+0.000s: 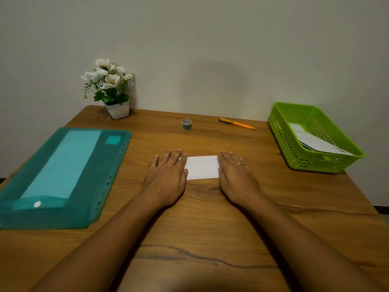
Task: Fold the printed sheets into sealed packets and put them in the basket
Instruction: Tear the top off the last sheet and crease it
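Note:
A folded white sheet [202, 167] lies flat on the wooden table [210, 218] in the middle. My left hand [167, 175] rests palm down on its left end, fingers spread. My right hand [236, 174], with a ring on one finger, presses flat on its right end. Neither hand grips the paper. A green perforated basket [294, 152] stands at the right and holds folded white packets [315, 142]. A small roll of tape [186, 124] stands at the back centre.
A teal translucent folder [63, 178] with a pale sheet inside lies at the left. A white pot of white flowers [113, 89] stands at the back left near the wall. An orange pen [236, 123] lies at the back right.

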### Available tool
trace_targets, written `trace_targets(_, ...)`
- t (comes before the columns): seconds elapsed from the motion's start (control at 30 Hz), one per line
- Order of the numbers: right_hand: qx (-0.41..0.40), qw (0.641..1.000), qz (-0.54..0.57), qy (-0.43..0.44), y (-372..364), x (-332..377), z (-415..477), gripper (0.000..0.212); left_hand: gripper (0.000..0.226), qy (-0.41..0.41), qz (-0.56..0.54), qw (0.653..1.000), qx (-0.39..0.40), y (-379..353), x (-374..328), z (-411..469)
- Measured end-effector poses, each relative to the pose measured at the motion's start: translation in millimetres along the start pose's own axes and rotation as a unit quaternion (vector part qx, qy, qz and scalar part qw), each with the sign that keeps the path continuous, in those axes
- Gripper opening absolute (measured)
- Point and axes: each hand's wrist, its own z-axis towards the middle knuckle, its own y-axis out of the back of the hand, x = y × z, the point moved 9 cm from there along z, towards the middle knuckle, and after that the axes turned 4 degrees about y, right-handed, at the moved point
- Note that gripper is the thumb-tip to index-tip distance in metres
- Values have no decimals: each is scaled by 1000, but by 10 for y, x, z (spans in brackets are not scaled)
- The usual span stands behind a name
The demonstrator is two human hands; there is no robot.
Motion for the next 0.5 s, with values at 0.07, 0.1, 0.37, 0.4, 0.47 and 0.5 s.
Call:
trace_targets(0.07,8,1000,-15,-17,45,-252,-39,53,60,31,16,999,3,7,7,13)
trace_targets(0.1,11,1000,-18,-16,48,-305,-45,53,61,47,34,998,1,15,-16,27)
trace_targets(0.37,16,1000,-12,-13,31,-336,-55,53,61,-16,32,999,24,-29,-325,105)
trace_targets(0.4,18,1000,-11,-12,29,-341,-56,53,63,-3,34,999,23,-23,-181,91)
trace_targets(0.47,17,1000,-12,-10,21,-334,-52,53,64,30,36,999,24,-6,147,45)
trace_targets(0.5,18,1000,-13,-12,18,-330,-50,53,65,40,39,998,25,2,274,15)
